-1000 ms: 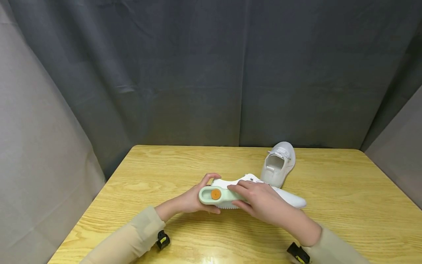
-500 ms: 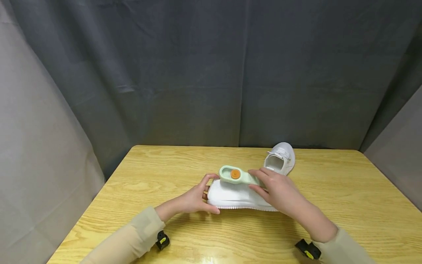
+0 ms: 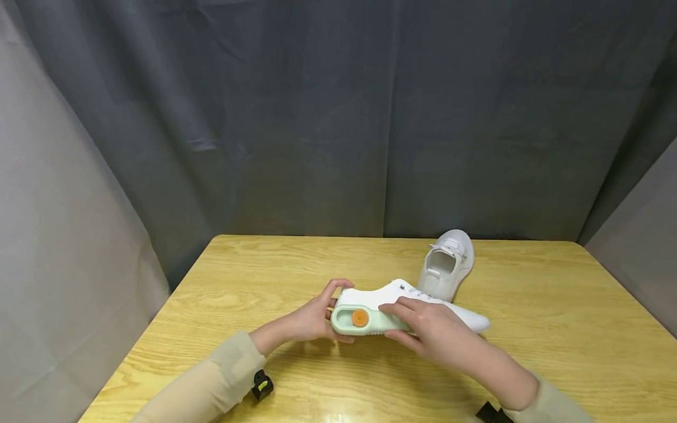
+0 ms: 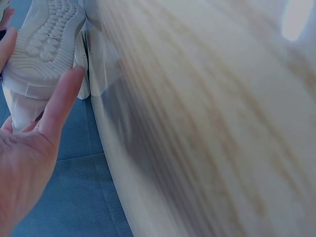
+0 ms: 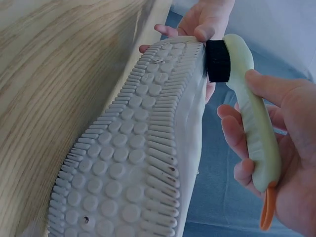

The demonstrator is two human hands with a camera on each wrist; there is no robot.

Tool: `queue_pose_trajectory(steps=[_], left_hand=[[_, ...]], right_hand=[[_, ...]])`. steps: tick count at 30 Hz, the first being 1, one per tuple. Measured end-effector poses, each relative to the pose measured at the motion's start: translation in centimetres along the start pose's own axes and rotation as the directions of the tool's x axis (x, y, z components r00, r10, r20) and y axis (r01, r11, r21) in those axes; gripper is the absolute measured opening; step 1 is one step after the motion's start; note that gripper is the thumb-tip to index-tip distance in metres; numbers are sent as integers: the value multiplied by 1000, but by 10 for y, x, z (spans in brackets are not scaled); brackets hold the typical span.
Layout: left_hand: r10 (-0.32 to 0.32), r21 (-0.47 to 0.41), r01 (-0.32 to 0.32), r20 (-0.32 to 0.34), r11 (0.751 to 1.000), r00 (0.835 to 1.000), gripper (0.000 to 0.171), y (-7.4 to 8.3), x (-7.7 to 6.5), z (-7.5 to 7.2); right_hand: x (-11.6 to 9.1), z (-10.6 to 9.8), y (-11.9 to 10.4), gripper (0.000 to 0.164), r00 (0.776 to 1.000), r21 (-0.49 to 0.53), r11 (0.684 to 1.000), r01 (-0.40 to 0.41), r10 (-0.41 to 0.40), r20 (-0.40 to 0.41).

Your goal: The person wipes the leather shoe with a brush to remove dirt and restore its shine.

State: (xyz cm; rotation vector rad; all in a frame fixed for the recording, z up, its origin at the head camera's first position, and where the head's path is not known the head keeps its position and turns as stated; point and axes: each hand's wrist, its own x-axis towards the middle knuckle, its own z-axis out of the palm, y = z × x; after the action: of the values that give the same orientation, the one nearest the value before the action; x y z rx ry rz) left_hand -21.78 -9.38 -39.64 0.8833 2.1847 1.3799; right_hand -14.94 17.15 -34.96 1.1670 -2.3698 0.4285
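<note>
By its heel end, my left hand (image 3: 312, 320) holds a white lace-up shoe (image 3: 367, 296) on its side above the table, the toe pointing right. My right hand (image 3: 436, 329) grips a pale green shoe brush (image 3: 376, 321) with an orange button on its head. In the right wrist view, the black bristles (image 5: 217, 61) meet the shoe's side near the heel, and an orange loop (image 5: 267, 208) hangs from the handle end. The studded, ridged sole (image 5: 123, 140) faces that camera. Left thumb (image 4: 64, 98) lies along the sole's edge at the heel in the left wrist view.
A second white shoe (image 3: 438, 285) stands behind the held one, its toe toward the back edge of the wooden table (image 3: 254, 376). A dark curtain (image 3: 317, 147) hangs behind the table, with pale cloth (image 3: 69, 235) at the left.
The brush went up and right across the shoe's side, then back down and left to the heel. My left hand stays at the heel.
</note>
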Motion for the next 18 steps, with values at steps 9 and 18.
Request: queue_pose_trajectory(steps=[9, 18], left_hand=[[-6, 19, 6, -4, 1000, 1000, 90, -3, 0, 2], [-52, 74, 54, -33, 996, 998, 88, 1, -1, -1]], right_hand=[[-1, -2, 0, 33, 999, 3, 999, -35, 35, 39], [-10, -37, 41, 39, 940, -47, 939, -340, 340, 6]])
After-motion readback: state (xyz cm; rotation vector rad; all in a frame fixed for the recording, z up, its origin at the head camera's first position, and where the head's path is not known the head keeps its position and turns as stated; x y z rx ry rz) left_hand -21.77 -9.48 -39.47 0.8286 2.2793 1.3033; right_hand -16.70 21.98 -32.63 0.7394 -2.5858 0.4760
